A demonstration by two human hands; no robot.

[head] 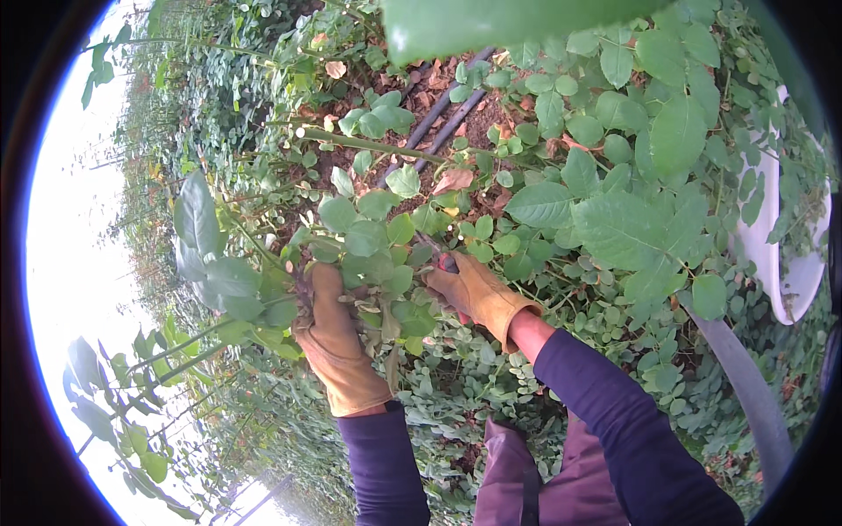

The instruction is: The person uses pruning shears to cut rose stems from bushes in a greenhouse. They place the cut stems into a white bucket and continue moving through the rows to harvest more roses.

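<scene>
My left hand [342,348], in a tan leather work glove, is closed around leafy rose stems [260,315] at mid-picture. Some of its fingers are hidden by leaves. The bunch fans out to the left with broad green leaves. In my right hand [483,292], gloved the same way, are pruning shears [448,263] with red handles. Their dark blades point up and left into the foliage, and leaves cover part of the tips, so I cannot tell whether they touch a stem. Just above, a thick cut cane [368,143] lies across the view.
Two black irrigation hoses [437,118] run over soil strewn with dry leaves. At the right rim a white plastic container [766,217] sits among the leaves. A grey curved bar or pipe [743,378] arcs below it. A large blurred leaf [513,26] hangs close at the top.
</scene>
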